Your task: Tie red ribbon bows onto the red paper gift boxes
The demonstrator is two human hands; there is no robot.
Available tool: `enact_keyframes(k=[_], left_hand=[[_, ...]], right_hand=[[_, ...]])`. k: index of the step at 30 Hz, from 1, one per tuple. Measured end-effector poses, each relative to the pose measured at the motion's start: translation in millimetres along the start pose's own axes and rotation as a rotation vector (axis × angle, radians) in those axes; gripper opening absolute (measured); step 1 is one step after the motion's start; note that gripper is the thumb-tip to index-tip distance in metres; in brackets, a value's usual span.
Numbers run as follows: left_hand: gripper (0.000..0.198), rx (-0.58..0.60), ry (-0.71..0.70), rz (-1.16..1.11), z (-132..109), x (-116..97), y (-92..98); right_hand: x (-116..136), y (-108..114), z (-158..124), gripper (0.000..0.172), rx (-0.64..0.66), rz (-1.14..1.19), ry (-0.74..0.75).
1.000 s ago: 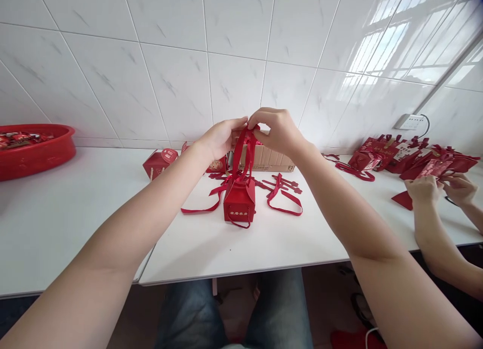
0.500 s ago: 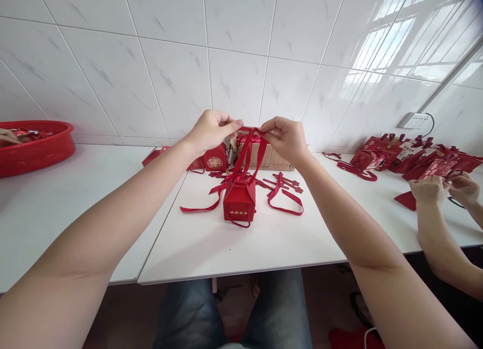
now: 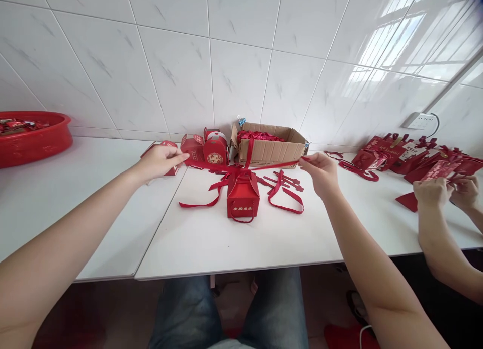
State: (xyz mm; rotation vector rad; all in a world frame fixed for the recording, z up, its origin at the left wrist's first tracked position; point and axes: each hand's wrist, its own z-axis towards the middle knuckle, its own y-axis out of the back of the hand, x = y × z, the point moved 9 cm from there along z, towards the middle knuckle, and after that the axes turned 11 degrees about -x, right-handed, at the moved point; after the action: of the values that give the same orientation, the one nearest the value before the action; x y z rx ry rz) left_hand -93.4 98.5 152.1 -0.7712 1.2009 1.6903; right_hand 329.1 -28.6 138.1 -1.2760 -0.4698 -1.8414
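A small red gift box [image 3: 243, 195] with gold lettering and a cord handle stands on the white table in front of me. Red ribbon [image 3: 277, 165] meets at the top of the box and stretches out taut to both sides. My left hand [image 3: 162, 160] pinches one end out to the left. On the other side my right hand [image 3: 320, 170] pinches the opposite end between thumb and fingers. One more strand of ribbon rises from the box top toward the carton behind. Loose ribbon pieces lie left and right of the box.
Behind the box stands a cardboard carton [image 3: 271, 150] holding red ribbon. Several red boxes [image 3: 215, 150] sit left of it, and a red basin [image 3: 35, 143] is at far left. At right, a co-worker's hands [image 3: 433, 193] handle a red item near finished-looking bags [image 3: 411, 155].
My hands have moved apart and lower, from close together above the box to wide on either side. The ribbon now runs sideways, pulled taut from the box top.
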Motion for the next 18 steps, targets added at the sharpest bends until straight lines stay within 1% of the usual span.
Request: enact_keyframes(k=[1, 2, 3, 5, 7, 9, 10, 11, 12, 13, 14, 15, 16, 17, 18], left_hand=[[0.025, 0.038, 0.050, 0.235, -3.8, 19.9, 4.2], [0.025, 0.057, 0.063, 0.359, -7.5, 32.6, 9.3], [0.025, 0.065, 0.064, 0.421, -11.0, 41.0, 13.6], [0.025, 0.074, 0.049, 0.475, -16.5, 49.9, 18.0], [0.024, 0.088, 0.020, 0.498, -19.5, 51.5, 15.6], [0.018, 0.091, -0.027, 0.509, -20.1, 45.7, 7.2], [0.015, 0.082, -0.057, 0.506, -20.4, 39.8, 1.0], [0.017, 0.062, -0.092, 0.495, -21.2, 31.7, -6.4], [0.025, 0.043, -0.127, 0.479, -23.3, 22.3, -15.6], [0.029, 0.038, -0.154, 0.452, -27.1, 12.9, -27.4], [0.032, 0.058, -0.175, 0.418, -32.8, 3.9, -42.3], [0.036, 0.099, -0.187, 0.384, -40.2, -4.2, -59.4], [0.042, 0.155, -0.188, 0.346, -48.6, -10.7, -77.6], [0.048, 0.228, -0.161, 0.273, -57.7, -14.9, -96.1], [0.053, 0.286, -0.157, 0.221, -66.2, -19.8, -112.3]], right_hand=[[-14.1, 15.3, -0.8, 0.031, -0.036, -0.038, -0.051], [-26.9, 28.2, -2.0, 0.033, -0.055, -0.096, -0.096], [-36.1, 38.6, -3.2, 0.033, -0.065, -0.130, -0.117], [-50.4, 51.7, -5.6, 0.032, -0.055, -0.203, -0.157], [-59.0, 55.4, -7.3, 0.029, -0.026, -0.285, -0.182], [-60.5, 53.2, -7.0, 0.026, -0.027, -0.373, -0.176], [-58.1, 50.5, -6.1, 0.028, -0.049, -0.407, -0.159], [-52.9, 45.8, -5.0, 0.034, -0.076, -0.439, -0.118], [-45.5, 37.7, -4.3, 0.040, -0.090, -0.466, -0.057], [-36.9, 25.4, -4.6, 0.044, -0.080, -0.484, 0.019], [-26.6, 6.3, -6.9, 0.042, -0.016, -0.513, 0.132], [-19.1, -17.9, -12.3, 0.037, 0.104, -0.517, 0.229], [-15.5, -43.3, -20.3, 0.030, 0.252, -0.491, 0.289], [-14.9, -66.8, -29.5, 0.027, 0.395, -0.460, 0.312], [-16.1, -86.5, -38.1, 0.029, 0.510, -0.448, 0.320]])
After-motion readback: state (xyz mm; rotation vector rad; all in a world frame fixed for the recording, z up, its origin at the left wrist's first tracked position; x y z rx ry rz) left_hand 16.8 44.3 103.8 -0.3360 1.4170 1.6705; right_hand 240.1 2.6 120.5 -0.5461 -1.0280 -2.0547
